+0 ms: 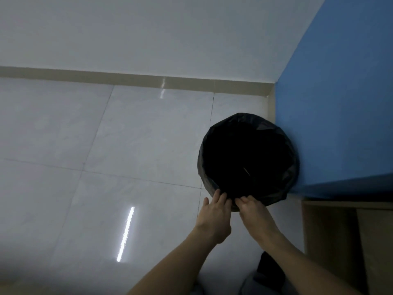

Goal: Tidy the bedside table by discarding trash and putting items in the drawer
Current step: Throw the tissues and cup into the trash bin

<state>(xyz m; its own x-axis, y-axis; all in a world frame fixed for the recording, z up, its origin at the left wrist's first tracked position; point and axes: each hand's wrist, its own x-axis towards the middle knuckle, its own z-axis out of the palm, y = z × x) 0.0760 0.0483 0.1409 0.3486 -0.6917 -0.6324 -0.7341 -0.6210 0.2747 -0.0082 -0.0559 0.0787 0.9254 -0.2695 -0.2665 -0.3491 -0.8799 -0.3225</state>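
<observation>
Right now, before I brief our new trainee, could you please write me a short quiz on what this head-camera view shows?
1. Multiple choice: where do the left hand and the right hand meet the bin? A) at its near rim B) at its far rim C) deep inside it
2. True or false: the bin stands mid-floor, far from the blue surface.
3. Fill in: the bin's liner is ___ in colour.

Key
1. A
2. False: it stands right beside the blue surface.
3. black
</observation>
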